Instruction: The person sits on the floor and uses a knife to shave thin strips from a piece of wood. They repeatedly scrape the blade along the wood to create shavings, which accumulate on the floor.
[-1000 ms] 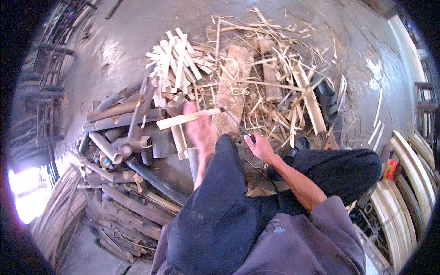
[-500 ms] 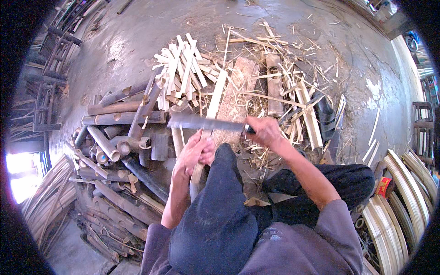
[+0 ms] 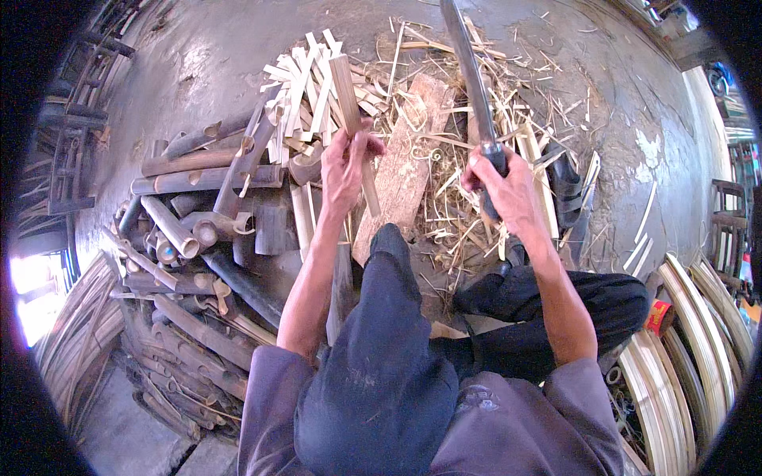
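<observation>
Beside a rough board (image 3: 402, 182), we clasp a long grey knife (image 3: 473, 83) by its black handle (image 3: 497, 159) in our right hand (image 3: 514, 192); our left hand (image 3: 343, 172) pinches a flat, straight, light-brown strip (image 3: 344, 94) over the board's left edge.

One wide fisheye camera is looking steeply down from the person's head; the dark trousers (image 3: 369, 373) are showing very near to it, and the concrete floor (image 3: 226, 87) is lying farther.
</observation>
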Demonstrator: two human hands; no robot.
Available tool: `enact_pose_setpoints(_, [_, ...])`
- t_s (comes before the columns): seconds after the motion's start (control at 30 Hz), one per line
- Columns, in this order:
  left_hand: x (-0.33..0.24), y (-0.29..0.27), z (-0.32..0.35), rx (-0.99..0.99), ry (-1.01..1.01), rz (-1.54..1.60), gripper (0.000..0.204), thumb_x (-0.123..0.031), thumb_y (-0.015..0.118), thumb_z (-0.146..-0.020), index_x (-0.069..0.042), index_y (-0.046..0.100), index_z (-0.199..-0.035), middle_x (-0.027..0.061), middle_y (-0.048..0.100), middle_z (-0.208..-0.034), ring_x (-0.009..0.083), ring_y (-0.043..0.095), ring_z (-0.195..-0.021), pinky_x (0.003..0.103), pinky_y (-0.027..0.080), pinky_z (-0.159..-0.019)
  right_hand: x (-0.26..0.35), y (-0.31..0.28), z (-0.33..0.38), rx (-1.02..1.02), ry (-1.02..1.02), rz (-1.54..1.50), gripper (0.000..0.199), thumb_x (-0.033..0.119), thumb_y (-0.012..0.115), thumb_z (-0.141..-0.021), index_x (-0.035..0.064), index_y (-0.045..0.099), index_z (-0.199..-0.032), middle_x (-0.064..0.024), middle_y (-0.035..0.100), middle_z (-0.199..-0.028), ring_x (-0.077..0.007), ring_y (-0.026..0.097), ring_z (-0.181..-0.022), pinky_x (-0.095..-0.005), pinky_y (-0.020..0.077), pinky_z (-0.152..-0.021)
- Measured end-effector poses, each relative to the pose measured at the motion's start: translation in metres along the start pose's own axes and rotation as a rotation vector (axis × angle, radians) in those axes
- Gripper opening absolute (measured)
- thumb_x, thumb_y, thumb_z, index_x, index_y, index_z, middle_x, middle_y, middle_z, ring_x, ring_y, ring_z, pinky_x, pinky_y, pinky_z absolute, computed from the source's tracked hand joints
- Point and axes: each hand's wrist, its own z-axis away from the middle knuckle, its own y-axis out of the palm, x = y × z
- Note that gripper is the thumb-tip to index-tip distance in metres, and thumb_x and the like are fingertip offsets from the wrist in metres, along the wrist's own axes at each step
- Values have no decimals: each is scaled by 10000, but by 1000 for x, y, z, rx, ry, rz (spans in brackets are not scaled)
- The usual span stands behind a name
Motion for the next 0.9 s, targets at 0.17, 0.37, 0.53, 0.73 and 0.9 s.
enact_pose_setpoints(0.17, [35, 15, 4, -206, 186, 107, 271, -90, 453, -985, 20, 504, -1228, 91, 650, -887, 149, 628, -818, 279, 504, -755, 42, 18, 52, -41, -129, 120, 553, 97, 527, -893, 41, 361, -1417, 25, 513, -648, -59, 504, -540, -210, 416, -486])
enact_pose_setpoints(0.37, [11, 19, 6, -109, 184, 119, 435, -338, 502, -948, 15, 516, -1202, 104, 606, -980, 130, 537, -786, 326, 450, -804, 51, 27, 77, 145, 129, 5, 664, 19, 448, -884, 88, 228, -1506, 5, 494, -662, -68, 469, -502, -225, 421, -458])
enact_pose_setpoints(0.53, [17, 37, 17, -32, 75, 497, 537, -547, 411, -957, -33, 556, -904, 27, 479, -829, 151, 416, -808, 305, 311, -776, 59, 38, 83, 177, 45, -58, 573, 158, 451, -977, 132, 236, -1508, -4, 484, -692, -73, 470, -498, -230, 421, -451])
enact_pose_setpoints(0.73, [20, 57, 40, 130, 98, 488, 416, -415, 489, -979, -53, 543, -781, 27, 480, -792, 148, 426, -805, 304, 317, -759, 62, 38, 84, 191, 365, -333, 438, 443, 364, -1018, 63, 427, -1226, -24, 476, -696, -85, 451, -473, -238, 407, -413])
enact_pose_setpoints(0.9, [13, 72, 48, 128, 117, 479, 335, -359, 507, -995, -85, 538, -805, -54, 435, -750, 65, 373, -724, 223, 308, -688, 60, 39, 83, 174, 418, -367, 494, 482, 363, -1009, 27, 501, -876, -32, 482, -650, -88, 438, -436, -244, 383, -377])
